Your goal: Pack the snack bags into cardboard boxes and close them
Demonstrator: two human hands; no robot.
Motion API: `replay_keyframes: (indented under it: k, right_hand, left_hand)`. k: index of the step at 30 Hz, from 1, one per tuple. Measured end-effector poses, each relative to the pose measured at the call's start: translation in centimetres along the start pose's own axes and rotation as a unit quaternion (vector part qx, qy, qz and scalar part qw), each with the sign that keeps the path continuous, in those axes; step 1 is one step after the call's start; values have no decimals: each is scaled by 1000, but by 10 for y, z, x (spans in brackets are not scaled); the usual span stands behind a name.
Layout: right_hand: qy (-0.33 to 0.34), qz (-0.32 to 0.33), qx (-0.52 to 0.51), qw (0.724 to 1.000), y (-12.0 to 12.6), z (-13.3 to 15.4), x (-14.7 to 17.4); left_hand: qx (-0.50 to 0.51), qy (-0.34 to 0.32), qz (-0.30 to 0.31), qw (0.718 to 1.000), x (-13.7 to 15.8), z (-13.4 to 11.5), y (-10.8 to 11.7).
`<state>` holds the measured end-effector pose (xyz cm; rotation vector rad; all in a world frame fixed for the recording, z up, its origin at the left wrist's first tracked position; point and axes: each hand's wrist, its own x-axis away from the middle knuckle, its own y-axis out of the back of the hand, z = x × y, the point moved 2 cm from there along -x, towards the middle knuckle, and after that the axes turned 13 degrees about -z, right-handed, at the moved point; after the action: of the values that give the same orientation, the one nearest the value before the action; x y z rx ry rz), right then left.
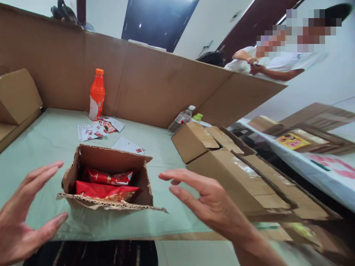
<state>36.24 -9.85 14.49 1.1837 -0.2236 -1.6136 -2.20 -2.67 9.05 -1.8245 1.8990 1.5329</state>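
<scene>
A small open cardboard box point(109, 162) sits near the front edge of a table covered in pale green cloth point(50, 140). Inside it lie red snack packets point(107, 184). My left hand point(24, 218) hovers just left of the box, fingers spread, holding nothing. On the other side of the box, my right hand point(210, 201) is open too, its fingertips pointing toward the box and a short gap away from it. Neither hand touches the box.
An orange drink bottle point(97, 94) stands at the back by a tall cardboard wall point(155, 81). Loose leaflets point(97, 129) lie behind the box. Larger cardboard boxes point(222, 162) crowd the right; a clear bottle point(181, 119) lies there. Another person point(274, 64) stands beyond the wall.
</scene>
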Motion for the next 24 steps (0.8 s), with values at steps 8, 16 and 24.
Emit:
replay_keyframes:
  k: [8, 16, 24]
  right_hand:
    - [38, 102, -68, 992, -35, -2, 11]
    - [57, 81, -41, 994, -32, -6, 18]
    - [82, -48, 1, 995, -37, -28, -11]
  left_hand:
    - [68, 36, -1, 997, -3, 0, -44]
    - [1, 40, -76, 996, -18, -10, -46]
    - [-48, -7, -55, 997, -16, -4, -53]
